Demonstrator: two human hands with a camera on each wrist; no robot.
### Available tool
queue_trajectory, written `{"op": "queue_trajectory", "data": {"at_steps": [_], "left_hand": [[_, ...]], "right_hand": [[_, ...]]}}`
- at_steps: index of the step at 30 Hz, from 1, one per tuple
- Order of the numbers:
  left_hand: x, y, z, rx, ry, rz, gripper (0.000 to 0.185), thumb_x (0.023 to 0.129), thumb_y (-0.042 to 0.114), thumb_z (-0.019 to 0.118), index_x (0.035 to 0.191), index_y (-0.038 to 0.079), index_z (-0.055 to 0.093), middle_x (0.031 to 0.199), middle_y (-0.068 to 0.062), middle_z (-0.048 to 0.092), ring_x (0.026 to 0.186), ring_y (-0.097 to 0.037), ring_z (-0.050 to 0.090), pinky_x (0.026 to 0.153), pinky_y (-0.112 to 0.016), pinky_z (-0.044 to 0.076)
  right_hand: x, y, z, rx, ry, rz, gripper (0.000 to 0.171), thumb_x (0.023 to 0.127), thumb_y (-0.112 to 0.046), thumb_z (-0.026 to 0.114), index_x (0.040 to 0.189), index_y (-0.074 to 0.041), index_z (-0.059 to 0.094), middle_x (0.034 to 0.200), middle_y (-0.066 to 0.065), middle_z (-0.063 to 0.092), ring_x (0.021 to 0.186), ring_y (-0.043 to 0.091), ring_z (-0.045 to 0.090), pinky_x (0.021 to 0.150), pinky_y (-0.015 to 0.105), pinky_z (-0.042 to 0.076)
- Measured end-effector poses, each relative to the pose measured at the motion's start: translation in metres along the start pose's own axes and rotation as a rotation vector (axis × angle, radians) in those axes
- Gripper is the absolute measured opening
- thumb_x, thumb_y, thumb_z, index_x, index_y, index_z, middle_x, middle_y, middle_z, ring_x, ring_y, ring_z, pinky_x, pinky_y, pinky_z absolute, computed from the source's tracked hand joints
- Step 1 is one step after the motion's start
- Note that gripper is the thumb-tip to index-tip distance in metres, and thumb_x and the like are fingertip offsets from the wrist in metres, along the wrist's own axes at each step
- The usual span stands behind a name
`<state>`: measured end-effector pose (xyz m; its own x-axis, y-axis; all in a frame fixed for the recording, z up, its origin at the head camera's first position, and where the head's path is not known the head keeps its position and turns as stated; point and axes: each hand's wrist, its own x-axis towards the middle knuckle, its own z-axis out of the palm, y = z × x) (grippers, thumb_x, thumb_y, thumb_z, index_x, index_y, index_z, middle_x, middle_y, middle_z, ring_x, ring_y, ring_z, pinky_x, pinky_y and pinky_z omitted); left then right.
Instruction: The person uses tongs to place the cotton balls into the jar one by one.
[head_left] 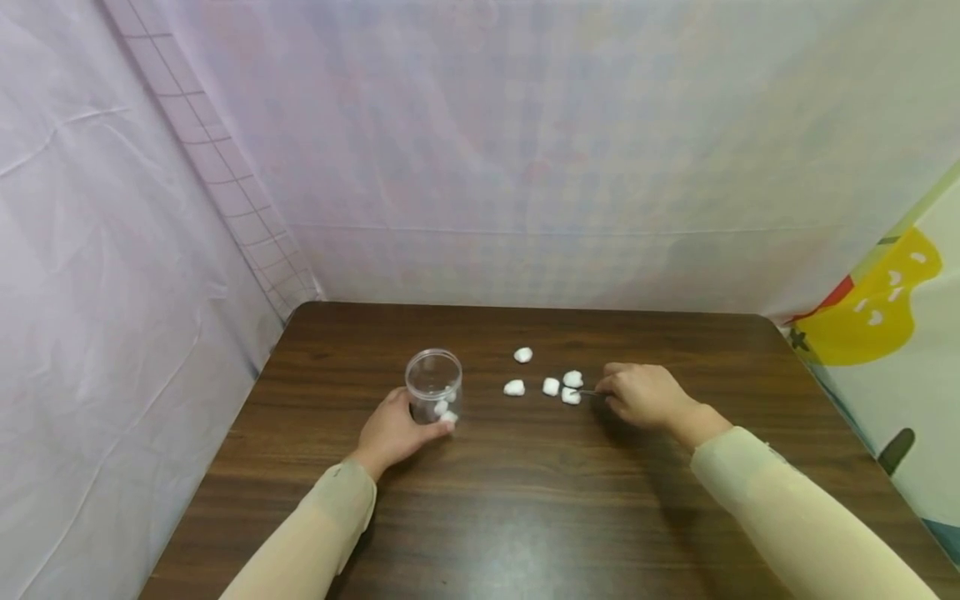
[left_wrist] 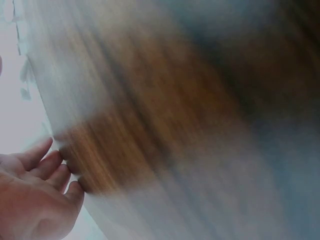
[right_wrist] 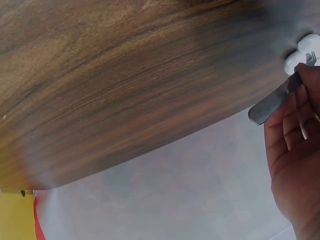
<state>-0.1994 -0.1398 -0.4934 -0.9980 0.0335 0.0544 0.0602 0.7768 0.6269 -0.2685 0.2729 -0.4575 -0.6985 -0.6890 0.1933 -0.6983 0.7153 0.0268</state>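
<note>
**Hands, jar and cotton balls on the table**

Two sleeved forearms enter from the near edge of the dark wooden table.

Left hand: positioned at the left centre of the table, fingers curled round the base of the jar. The jar is clear plastic, upright, open at the top. Several white cotton balls lie in its bottom; the exact count cannot be read. In the left wrist view the picture is blurred; only the fingers show, lying side by side and slightly bent.

Right hand: positioned right of centre, well apart from the jar, fingers curled round metal tweezers. The right wrist view shows the blunt end of the tweezers projecting from the hand, with the tips beside white cotton. In the head view the tips meet the cotton ball nearest the hand. Whether the tips are closed on it cannot be told.

Loose cotton balls: three more lie just beyond and left of that one. One sits just behind it, one beside it, one further left. A fifth lies farthest back.

Pale cloth hangs behind and to the left of the table.
</note>
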Motion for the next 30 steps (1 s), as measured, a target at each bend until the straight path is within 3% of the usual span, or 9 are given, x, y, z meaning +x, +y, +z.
{"op": "queue_trajectory", "data": {"at_steps": [30], "left_hand": [[0.0008, -0.0009, 0.0012, 0.005, 0.001, 0.005, 0.082, 0.074, 0.058, 0.082, 0.135, 0.009, 0.059, 0.135, -0.013, 0.057, 0.123, -0.032, 0.055, 0.1, -0.052, 0.044]], "right_hand": [[0.0003, -0.0019, -0.002, 0.02, -0.029, -0.026, 0.021, 0.079, -0.007, 0.076, 0.1, -0.014, 0.077, 0.086, -0.007, 0.056, 0.067, 0.012, 0.057, 0.055, 0.036, 0.05]]}}
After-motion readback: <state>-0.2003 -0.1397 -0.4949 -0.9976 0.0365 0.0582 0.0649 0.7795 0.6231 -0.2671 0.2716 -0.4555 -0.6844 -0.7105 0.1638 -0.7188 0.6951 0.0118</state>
